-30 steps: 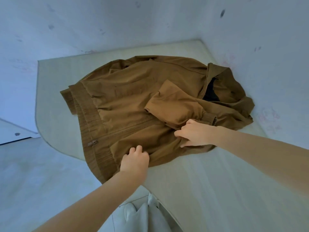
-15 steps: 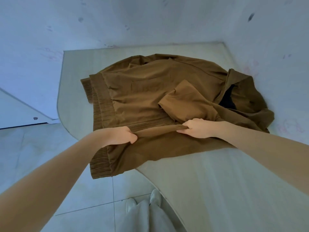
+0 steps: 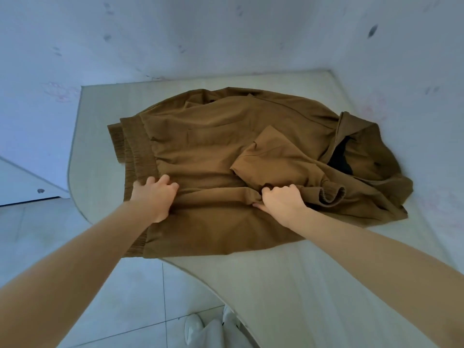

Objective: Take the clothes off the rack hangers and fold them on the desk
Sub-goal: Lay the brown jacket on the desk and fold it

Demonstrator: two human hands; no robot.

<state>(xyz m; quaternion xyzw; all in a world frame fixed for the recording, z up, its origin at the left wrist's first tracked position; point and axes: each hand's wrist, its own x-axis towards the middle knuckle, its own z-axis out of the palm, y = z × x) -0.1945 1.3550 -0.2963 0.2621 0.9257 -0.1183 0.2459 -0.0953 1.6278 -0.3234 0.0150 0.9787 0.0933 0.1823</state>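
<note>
A brown jacket (image 3: 226, 156) lies spread on the desk (image 3: 313, 285) as the left hand (image 3: 153, 197), near its ribbed hem (image 3: 130, 151), and the right hand (image 3: 281, 202), beside the cuff (image 3: 329, 195), pinch a ridge of cloth, apparently to fold its near side over.

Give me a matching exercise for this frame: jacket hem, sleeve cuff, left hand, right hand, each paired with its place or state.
Things:
1. ribbed brown jacket hem
2. ribbed brown sleeve cuff
3. left hand
4. right hand

Places or states:
A. grip on a bunched fold at the middle of the brown jacket
B. lies just right of the right hand
C. partly hangs over the pale desk's curved edge
D. holds the fabric beside the hem

Pairs: 1-C, 2-B, 3-D, 4-A
</note>
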